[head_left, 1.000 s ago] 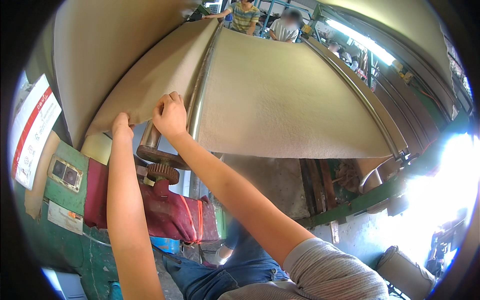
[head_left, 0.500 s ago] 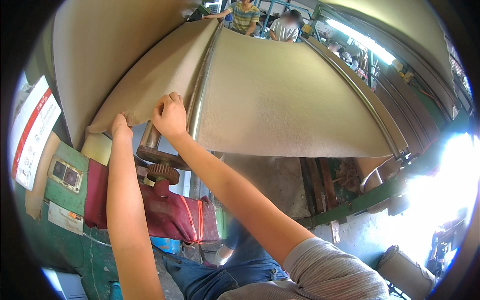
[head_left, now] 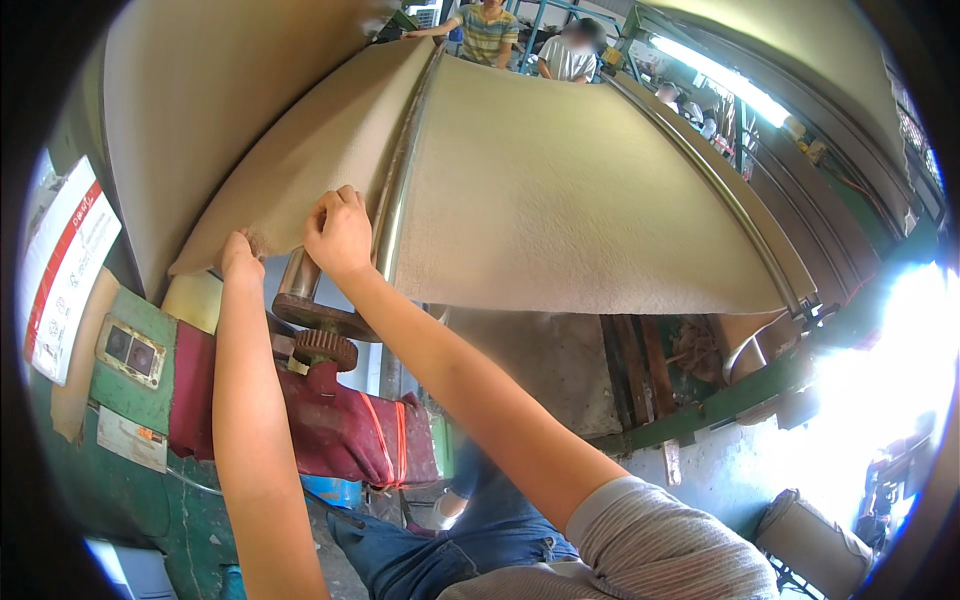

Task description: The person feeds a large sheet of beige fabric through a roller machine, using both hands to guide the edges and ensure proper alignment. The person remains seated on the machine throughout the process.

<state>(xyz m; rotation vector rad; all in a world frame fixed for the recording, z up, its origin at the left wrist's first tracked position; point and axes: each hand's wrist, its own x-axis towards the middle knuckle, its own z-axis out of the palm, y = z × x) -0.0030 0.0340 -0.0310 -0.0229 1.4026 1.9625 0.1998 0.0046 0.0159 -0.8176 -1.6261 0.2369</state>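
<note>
A wide sheet of beige fabric [head_left: 540, 190] stretches over a metal roller [head_left: 405, 165] and away toward the far side. My left hand [head_left: 241, 255] is closed on the near edge of this fabric, left of the roller. Close to the roller's left side, my right hand [head_left: 338, 232] pinches the same edge, its fingers curled with their tips partly hidden. Below my right hand are the end of a thicker metal roller [head_left: 300, 275], a round flange and a rusty gear [head_left: 325, 348].
Dark red cloth tied with orange bands [head_left: 345, 430] wraps a machine part under my forearms. A green panel with a switch box [head_left: 132, 350] stands left. Another metal rail [head_left: 700, 170] runs along the right. Two people [head_left: 487, 35] stand at the far end, one touching the fabric.
Almost nothing differs. The fabric's left corner has shifted slightly outward and its surface ripples a little differently; both my hands keep their places.
</note>
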